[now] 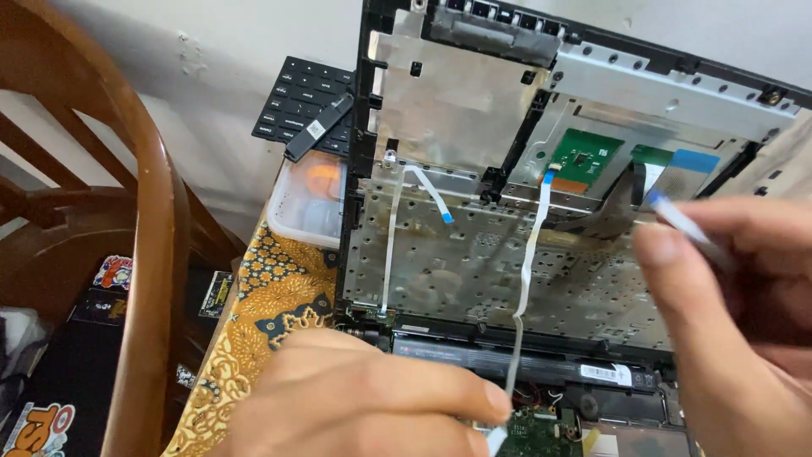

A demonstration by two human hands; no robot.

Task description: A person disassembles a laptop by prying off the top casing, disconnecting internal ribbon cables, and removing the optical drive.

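1. We saw an opened laptop chassis [474,254] standing on a patterned yellow cloth [254,313], its bare metal keyboard backing facing us.
2. Our left hand [364,398] lay at the near edge of the chassis, fingers curled nearly closed. Its fingertip pressed the lower end of a long white ribbon cable [526,271] down beside a small green circuit board [537,432].
3. That cable ran from the near edge, over the battery strip [524,366], up to a blue-tipped end by the green touchpad board [584,156] farther off.
4. Our right hand [727,296] hovered at the right, thumb and forefinger pinched on a thin white flat strip with a blue tip [677,218], blurred; we could not tell whether it was a cable or a tool.
5. Two shorter ribbon cables [414,195] lay left of the long one, one ending in a blue tip.
6. Beyond the far-left corner of the chassis lay a black keypad piece [300,93] with a dark narrow part [317,129] on it, and just nearer a clear plastic container [309,203].
7. A brown wooden chair [144,211] stood at the left.
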